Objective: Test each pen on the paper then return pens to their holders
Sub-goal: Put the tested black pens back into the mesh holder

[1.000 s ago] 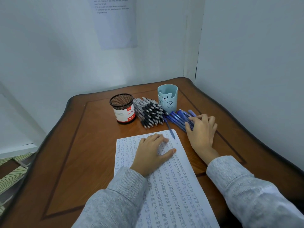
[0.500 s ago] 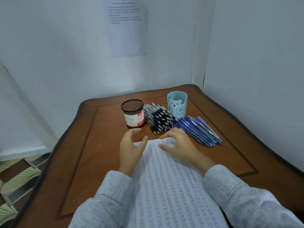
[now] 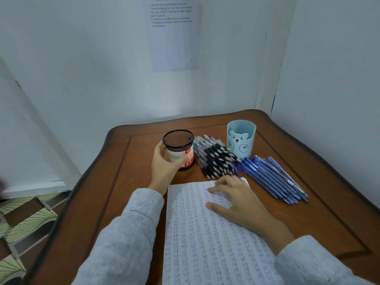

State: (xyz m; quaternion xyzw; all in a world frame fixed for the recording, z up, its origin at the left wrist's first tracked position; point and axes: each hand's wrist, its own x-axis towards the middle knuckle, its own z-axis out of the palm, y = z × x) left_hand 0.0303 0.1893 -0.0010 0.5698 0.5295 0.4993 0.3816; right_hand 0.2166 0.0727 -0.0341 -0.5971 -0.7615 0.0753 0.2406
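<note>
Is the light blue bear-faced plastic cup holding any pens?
No, nothing sticks out of the light blue bear-faced cup; the blue pens lie beside it.

One head-worn view looks forward and down across the table (image 3: 131,182) from its near edge (wide-angle, edges bowed); paper (image 3: 205,243) close at 6 o'clock; wall corner (image 3: 273,58) farther off at 1 o'clock.

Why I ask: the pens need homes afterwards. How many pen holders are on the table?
2. The black mesh pen holder stands left of the black pens, gripped by the left hand. The light blue bear pen holder stands right of them, untouched. None appears hidden.
</note>
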